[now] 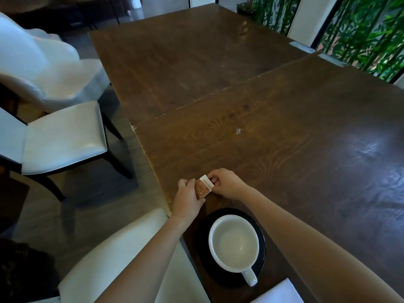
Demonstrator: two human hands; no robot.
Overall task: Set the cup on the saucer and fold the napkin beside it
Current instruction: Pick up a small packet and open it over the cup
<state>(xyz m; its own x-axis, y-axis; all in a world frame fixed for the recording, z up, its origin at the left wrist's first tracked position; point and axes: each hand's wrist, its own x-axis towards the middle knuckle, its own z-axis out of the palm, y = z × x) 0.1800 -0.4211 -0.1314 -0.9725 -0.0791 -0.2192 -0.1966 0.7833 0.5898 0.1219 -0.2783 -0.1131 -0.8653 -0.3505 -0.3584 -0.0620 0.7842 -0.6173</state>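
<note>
Beyond the cup (235,243) (on its saucer (202,228)), both hands (188,199) (225,182) pinch a small packet (203,186).

A: Body check, what's in frame?
B: Two arms. Bare left forearm (150,248) comes in at lower centre, bare right forearm (317,237) at the lower right corner.
A: Clothing?
B: Both are bare skin from wrist to frame edge. Bare left hand (188,201) and bare right hand (226,182) sit just below mid-frame.
A: Nails, marks?
B: Too small and soft to tell.
</note>
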